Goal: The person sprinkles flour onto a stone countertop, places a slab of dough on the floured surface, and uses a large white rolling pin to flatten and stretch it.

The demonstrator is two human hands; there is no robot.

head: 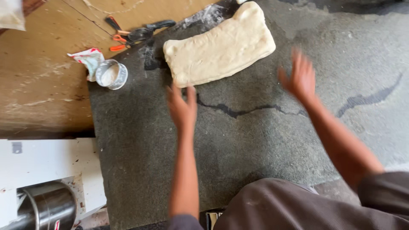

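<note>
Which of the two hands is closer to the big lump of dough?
The left hand: its fingertips almost reach the near edge of the dough. The right hand hangs farther off, beside the dough's right end, over bare grey stone counter.

both open hands, left hand (182, 108) and right hand (300, 79), hover empty near the dough slab (219, 47) on the grey mat (255, 140)

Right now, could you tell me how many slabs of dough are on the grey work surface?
1. The dough slab lies at the far edge of the grey surface, just beyond the left hand; none seems hidden.
</note>
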